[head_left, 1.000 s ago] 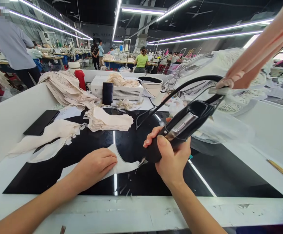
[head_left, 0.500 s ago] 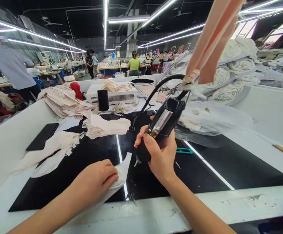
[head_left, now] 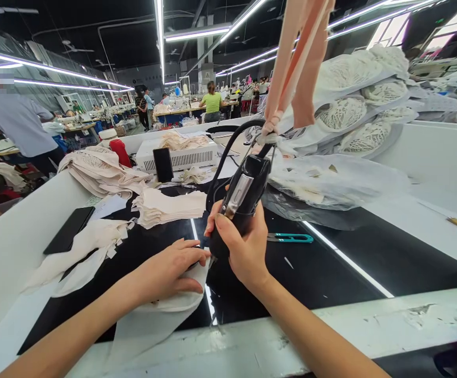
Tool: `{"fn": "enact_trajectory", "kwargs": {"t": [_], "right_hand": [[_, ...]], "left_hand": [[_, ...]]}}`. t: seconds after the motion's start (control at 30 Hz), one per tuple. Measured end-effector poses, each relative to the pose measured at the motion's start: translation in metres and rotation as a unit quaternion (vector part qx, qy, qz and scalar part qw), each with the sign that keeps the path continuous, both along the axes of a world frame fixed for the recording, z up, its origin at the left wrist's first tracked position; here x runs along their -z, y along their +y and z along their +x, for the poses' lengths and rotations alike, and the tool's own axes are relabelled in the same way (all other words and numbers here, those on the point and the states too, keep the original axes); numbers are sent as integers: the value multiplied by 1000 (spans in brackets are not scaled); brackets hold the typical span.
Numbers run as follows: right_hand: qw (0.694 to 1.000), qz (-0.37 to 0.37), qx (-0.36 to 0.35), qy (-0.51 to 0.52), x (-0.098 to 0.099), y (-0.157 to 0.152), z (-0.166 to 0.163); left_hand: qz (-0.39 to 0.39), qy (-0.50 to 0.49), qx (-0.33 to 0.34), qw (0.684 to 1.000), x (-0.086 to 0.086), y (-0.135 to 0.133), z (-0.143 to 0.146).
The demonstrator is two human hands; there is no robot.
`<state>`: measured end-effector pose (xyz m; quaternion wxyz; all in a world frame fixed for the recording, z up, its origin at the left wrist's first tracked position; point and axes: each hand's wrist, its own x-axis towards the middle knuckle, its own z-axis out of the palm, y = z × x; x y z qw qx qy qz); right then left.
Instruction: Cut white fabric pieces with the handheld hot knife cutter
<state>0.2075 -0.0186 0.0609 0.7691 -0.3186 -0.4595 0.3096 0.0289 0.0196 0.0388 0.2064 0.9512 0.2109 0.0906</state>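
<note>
My right hand (head_left: 244, 247) is wrapped round a black corded hand tool (head_left: 241, 197) with a silver lever, its lower end pointing down at the work surface. Pink cloth strips (head_left: 291, 79) tied to the tool's top run upward out of view. My left hand (head_left: 173, 270) lies on a pale fabric piece (head_left: 161, 320), fingers stretched out and thumb apart. Its fingertips almost meet the tool's lower end, where the tip is hard to make out. The fabric overhangs the near edge of the glossy black board (head_left: 299, 283).
Teal thread snips (head_left: 291, 238) lie right of the tool. Stacked cream pieces (head_left: 169, 206), loose cut pieces (head_left: 82, 252) and a black phone (head_left: 69, 231) are on the left. Behind stand a white vented box (head_left: 189, 157) and another phone (head_left: 163, 164). A plastic bag (head_left: 331, 178) lies right.
My left hand has moved forward and right along the fabric, its fingers stretching out from a curled grip. The tool in my right hand has shifted slightly left, closer to those fingertips.
</note>
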Motion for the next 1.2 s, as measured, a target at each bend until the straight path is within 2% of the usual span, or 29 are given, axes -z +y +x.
{"fn": "enact_trajectory", "kwargs": {"t": [0.33,1.2], "right_hand": [[1000,-7,2,-16,-1,-1,-4],[1000,-6,-18,-12,4,-6,-12]], "left_hand": [[-5,69,-14,997,5,0,-8],[-6,62,-13,998,0,-1,-6]]}}
